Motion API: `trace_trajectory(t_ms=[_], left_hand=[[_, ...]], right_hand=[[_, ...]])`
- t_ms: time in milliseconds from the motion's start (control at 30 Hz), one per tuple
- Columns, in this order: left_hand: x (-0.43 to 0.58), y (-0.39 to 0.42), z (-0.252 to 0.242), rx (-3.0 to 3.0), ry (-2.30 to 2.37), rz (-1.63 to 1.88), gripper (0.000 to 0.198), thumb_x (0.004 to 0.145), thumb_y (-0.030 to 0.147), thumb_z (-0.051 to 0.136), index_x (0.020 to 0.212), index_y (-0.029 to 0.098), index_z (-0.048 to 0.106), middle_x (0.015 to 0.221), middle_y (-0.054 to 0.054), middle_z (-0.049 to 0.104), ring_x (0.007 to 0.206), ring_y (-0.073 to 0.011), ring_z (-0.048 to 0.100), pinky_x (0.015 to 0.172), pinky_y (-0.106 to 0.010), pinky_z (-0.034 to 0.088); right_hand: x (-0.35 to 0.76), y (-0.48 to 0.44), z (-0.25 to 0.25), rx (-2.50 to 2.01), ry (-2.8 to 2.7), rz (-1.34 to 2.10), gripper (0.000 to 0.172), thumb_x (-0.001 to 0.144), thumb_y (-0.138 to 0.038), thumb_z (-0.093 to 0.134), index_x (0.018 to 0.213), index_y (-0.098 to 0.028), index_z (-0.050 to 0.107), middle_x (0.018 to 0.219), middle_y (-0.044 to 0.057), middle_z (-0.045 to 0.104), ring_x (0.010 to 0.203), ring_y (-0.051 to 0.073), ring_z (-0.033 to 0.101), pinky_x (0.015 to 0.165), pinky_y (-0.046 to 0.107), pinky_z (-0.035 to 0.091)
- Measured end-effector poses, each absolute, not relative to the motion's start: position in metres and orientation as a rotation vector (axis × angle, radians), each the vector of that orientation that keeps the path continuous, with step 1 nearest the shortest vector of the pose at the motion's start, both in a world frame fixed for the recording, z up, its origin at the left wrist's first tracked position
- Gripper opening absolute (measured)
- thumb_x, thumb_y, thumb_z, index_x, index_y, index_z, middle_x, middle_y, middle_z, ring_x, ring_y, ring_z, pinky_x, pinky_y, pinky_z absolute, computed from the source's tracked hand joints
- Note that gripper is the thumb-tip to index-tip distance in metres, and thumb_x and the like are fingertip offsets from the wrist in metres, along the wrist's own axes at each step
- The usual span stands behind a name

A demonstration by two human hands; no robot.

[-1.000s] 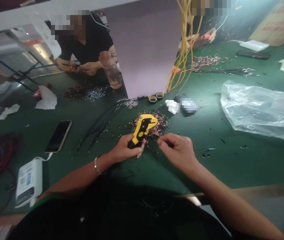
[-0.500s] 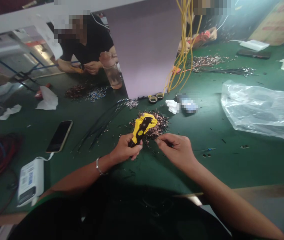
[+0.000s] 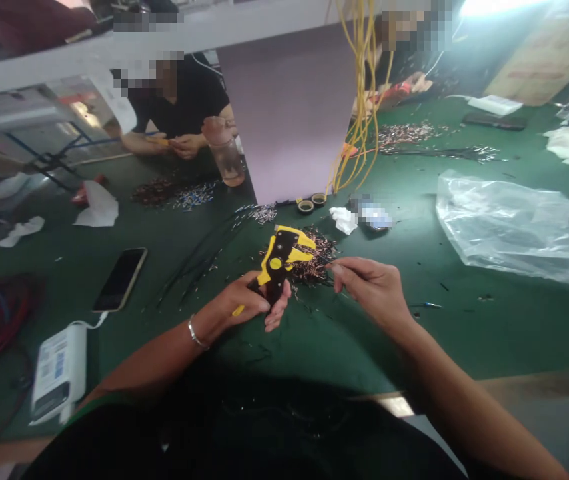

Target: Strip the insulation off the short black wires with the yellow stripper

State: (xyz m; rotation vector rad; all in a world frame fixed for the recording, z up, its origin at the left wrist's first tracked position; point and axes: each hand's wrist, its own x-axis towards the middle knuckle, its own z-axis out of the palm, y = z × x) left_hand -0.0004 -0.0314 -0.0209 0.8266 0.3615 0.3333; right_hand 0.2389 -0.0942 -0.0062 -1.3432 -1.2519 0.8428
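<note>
Yellow-and-black wire stripper (image 3: 277, 251), up front and centre, held over the near part of the green table (image 3: 464, 347), its yellow head tipped up and away from the body! The left hand (image 3: 257, 297) has it by the handles, thumb laid across, fingers curled round beneath. Its jaws stand parted, facing the right-hand side. And over there, the right hand (image 3: 371, 285) pinches a thin dark wire (image 3: 323, 259) between thumb and forefinger, its tip poking towards those jaws; whether the two touch, I cannot tell. Behind the head, a pile of copper-and-black clippings (image 3: 320, 243) spreads over the table.

Now, the handling: this looks a stiff, solid tool, fairly light for one palm, probably a touch heavier at the head. The handles are the place to take it, low down, with fingers well clear of the jaws. The wire is another matter: light, slender, likely springy, apt to bend or slip if held far back. A fingertip pinch close to the working end should steady it best.
</note>
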Motion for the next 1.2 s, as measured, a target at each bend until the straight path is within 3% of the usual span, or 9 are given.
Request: trace_trajectory(t_ms=[1200], left_hand=[[0.0020, -0.0373, -0.0179, 0.826, 0.369, 0.318, 0.027, 0.062, 0.018, 0.074, 0.087, 0.013, 0.067, 0.064, -0.002, 0.062, 0.047, -0.0128, 0.054, 0.046, -0.027, 0.049]], right_hand=[[0.2361, -0.0963, -0.0085, -1.362, -1.275, 0.838, 0.017, 0.078, -0.032, 0.065, 0.071, -0.022, 0.077, 0.048, -0.003, 0.061, 0.048, 0.011, 0.053, 0.050, 0.027, 0.046]])
